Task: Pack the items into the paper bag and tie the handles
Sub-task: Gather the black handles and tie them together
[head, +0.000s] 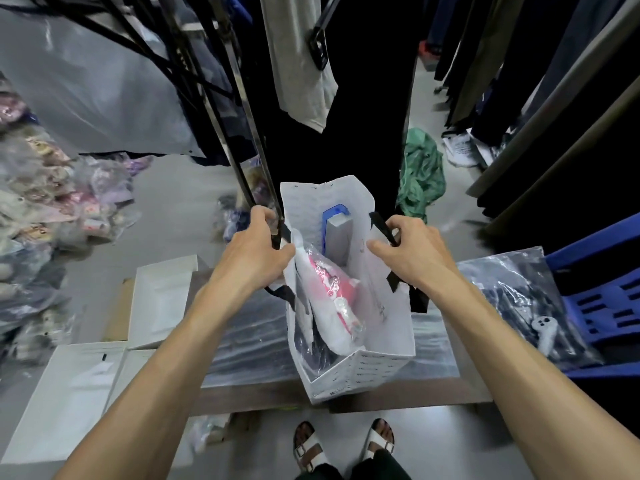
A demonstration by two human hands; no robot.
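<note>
Over on the left, the left hand (258, 239) is curled shut around the black ribbon handle (277, 233) at the near-left rim of the white paper bag (360, 372), which stands open on the low table (433, 393). Moving across, the bag is already loaded: a plastic-wrapped pink and white item (332, 289) leans against the left wall, a grey box (339, 240) with a blue piece behind it stands further in. On the right, the right hand (412, 245) pinches the other black handle (382, 225), fingers closed on it. To tie well, I reckon both handles want lifting level, drawn together over the middle, with the wrapped item tucked down first so nothing catches the knot.
</note>
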